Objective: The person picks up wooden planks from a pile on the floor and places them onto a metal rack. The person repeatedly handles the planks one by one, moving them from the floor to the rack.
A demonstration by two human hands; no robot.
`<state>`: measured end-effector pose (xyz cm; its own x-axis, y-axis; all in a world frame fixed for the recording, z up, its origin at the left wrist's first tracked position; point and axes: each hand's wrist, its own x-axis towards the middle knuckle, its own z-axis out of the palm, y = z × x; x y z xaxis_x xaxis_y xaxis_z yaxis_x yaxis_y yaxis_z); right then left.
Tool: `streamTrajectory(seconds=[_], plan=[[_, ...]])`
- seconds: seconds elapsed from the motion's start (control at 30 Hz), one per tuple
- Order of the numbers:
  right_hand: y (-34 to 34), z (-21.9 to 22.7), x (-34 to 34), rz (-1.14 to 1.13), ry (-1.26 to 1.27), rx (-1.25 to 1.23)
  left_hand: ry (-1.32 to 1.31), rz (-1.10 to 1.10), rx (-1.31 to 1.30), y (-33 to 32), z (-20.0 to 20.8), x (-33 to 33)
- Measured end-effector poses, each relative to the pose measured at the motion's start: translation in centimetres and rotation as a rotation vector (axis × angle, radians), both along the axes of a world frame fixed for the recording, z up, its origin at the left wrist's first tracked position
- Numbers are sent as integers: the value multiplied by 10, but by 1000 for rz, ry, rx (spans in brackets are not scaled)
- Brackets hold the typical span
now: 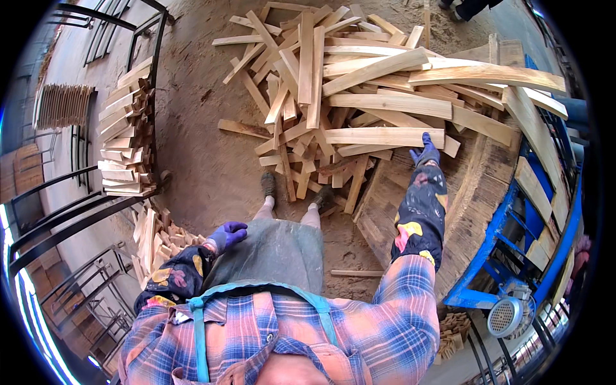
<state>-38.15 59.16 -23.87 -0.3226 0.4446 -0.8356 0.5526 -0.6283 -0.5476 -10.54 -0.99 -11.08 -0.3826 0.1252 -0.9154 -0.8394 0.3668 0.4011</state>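
Purple-gloved right hand [426,153] at plank [378,136]; left hand [227,236] by apron [282,253].

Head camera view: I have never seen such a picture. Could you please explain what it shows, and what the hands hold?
There is no robot here: a person wears the camera on the head, looking down through a wide lens that bends straight edges. The left hand, in a purple glove, is by the grey apron, holding nothing visible. The right hand, gloved alike, reaches to the end of a pale board; a firm grip cannot be confirmed. Loose boards lie heaped beyond. At right is a blue metal frame with a motor.
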Motion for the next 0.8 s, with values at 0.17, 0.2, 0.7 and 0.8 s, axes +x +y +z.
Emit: streamTrajectory(seconds=[0.17, 0.2, 0.7, 0.8], plan=[[-54, 2, 45, 5, 341, 159, -165, 329, 132, 29, 9, -35], [-84, 27, 59, 286, 382, 358, -272, 380, 167, 39, -3, -45], [-63, 143, 86, 159, 768, -23, -733, 438, 492, 138, -43, -136], [24, 219, 27, -234, 888, -231, -585, 289, 557, 126, -18, -136]])
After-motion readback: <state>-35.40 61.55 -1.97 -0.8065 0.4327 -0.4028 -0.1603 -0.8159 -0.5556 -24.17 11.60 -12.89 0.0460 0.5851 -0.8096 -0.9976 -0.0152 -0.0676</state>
